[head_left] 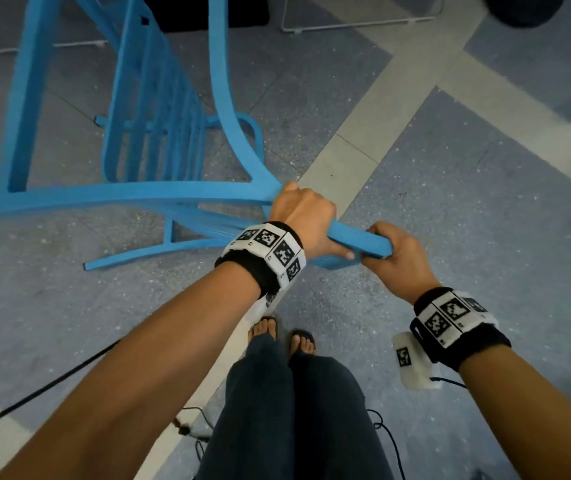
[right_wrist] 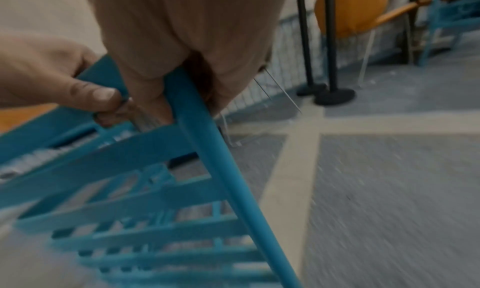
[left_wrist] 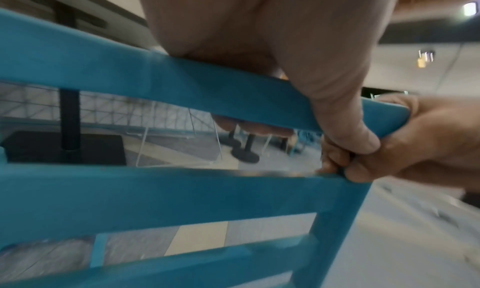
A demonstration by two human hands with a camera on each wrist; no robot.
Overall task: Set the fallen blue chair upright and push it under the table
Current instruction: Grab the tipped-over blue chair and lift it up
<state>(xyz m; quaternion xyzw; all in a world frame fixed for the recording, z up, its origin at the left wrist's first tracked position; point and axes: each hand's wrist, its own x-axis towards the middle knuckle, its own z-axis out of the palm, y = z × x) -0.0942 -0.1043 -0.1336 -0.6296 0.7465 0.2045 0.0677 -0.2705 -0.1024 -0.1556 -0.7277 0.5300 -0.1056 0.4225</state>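
The head view looks steeply down from above onto both forearms, the person's feet and the grey speckled floor with pale cross-bands. The left wrist view sits very close under the left hand, facing far along the blue slatted wooden chair's top rail; the right wrist view looks from close behind the right hand, down and rightward. All three share that rail and both gripping hands.
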